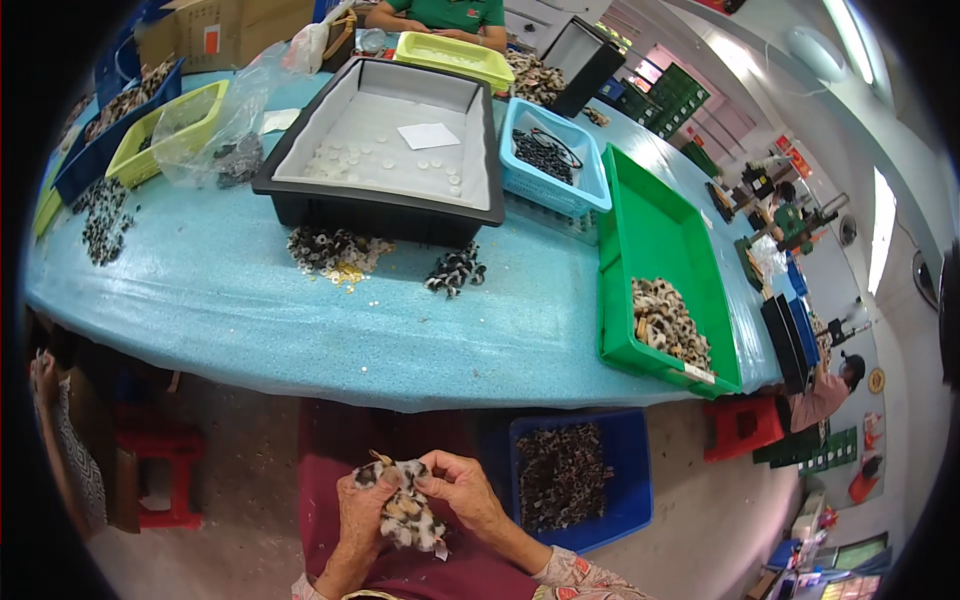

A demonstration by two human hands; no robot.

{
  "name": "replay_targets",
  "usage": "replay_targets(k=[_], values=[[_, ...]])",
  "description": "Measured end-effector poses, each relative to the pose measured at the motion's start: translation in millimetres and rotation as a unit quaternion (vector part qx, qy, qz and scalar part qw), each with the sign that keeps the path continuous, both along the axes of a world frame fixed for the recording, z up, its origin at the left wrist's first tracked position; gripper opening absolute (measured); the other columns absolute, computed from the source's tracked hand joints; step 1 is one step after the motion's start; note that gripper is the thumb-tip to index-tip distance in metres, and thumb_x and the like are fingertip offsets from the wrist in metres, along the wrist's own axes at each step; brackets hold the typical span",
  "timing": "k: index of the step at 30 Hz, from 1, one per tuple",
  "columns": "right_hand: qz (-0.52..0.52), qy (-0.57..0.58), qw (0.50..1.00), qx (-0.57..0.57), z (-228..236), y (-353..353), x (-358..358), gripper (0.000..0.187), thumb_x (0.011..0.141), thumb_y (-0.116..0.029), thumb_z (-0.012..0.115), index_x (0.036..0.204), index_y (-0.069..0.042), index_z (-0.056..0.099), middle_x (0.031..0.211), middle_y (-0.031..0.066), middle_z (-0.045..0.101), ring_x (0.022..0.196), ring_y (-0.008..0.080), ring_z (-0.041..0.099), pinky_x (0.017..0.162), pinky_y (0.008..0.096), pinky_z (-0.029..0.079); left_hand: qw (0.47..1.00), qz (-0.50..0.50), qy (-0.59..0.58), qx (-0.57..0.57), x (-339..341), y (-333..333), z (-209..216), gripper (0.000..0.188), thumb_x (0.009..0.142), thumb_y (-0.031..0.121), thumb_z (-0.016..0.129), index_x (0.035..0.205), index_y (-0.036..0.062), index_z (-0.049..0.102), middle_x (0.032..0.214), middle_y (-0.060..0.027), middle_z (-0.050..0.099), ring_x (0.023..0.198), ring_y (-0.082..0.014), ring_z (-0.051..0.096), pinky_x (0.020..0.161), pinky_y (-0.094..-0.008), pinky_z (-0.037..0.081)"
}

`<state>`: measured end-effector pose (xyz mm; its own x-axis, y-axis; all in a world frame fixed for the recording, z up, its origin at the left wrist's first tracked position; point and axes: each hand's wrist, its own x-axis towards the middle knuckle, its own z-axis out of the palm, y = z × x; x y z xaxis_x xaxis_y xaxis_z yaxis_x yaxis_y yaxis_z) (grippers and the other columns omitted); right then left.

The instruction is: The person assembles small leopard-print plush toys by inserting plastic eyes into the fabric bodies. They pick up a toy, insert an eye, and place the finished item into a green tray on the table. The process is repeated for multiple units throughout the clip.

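Note:
Above my lap, both hands grip a fluffy plush piece (408, 512), white with black and tan spots. My left hand (362, 508) is closed on its left side, thumb on top. My right hand (463, 488) pinches its upper right edge between thumb and fingers. A small white tag hangs at the piece's lower end. What the piece forms cannot be made out. Under it lies my dark red apron (330, 450). To the right of my hands, a blue bin (640, 490) on the floor holds many dark brown and black pieces.
On the blue-covered table (500, 350) stand a black tray (375, 225) of small white discs, a light blue basket (565, 200) and a green tray (640, 240) with similar plush pieces. Small piles lie before the black tray. Red stools (170, 470) and co-workers surround the table.

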<state>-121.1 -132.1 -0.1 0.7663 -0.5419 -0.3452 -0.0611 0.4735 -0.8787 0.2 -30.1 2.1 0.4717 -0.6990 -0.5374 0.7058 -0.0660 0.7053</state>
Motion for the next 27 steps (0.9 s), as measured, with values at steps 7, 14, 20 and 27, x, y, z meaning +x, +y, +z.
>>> replay_targets(k=[7,14,20,27], values=[[-0.039,0.032,0.998,-0.042,-3,3,26,0.007,0.086,-0.006,0.059,0.092,-0.002,0.059,0.082,-0.0030,0.058,0.075,0.0033,0.051,0.066,0.0195,0.043,0.986,-0.059,0.072,-0.137,20,12,-17,0.030,0.071,-0.008,0.067,0.100,-0.0020,0.061,0.098,-0.0062,0.064,0.089,-0.0162,0.063,0.080,-0.0316,0.053],[-0.083,0.043,0.993,-0.072,25,-1,54,0.008,0.090,-0.009,0.059,0.089,-0.002,0.056,0.085,0.0009,0.060,0.076,0.0052,0.054,0.067,0.0196,0.045,0.905,-0.066,0.305,-0.289,32,17,-14,0.062,0.074,0.000,0.072,0.130,0.0024,0.047,0.114,-0.0072,0.060,0.107,-0.0201,0.057,0.096,-0.0344,0.045],[-0.062,0.093,0.955,-0.274,19,20,47,0.013,0.089,-0.007,0.063,0.091,0.000,0.052,0.088,0.0040,0.061,0.077,0.0057,0.056,0.067,0.0202,0.047,0.939,0.013,0.282,-0.197,20,34,-18,0.042,0.083,0.016,0.070,0.120,0.0046,0.054,0.107,-0.0047,0.063,0.100,-0.0181,0.061,0.092,-0.0348,0.047],[-0.003,0.027,0.998,-0.063,8,21,35,0.024,0.089,-0.018,0.066,0.101,0.000,0.056,0.091,0.0031,0.061,0.082,0.0062,0.056,0.070,0.0193,0.046,0.966,0.001,0.251,-0.063,24,37,-5,0.032,0.091,0.028,0.060,0.107,0.0008,0.059,0.095,-0.0087,0.067,0.080,-0.0171,0.067,0.070,-0.0295,0.057]])
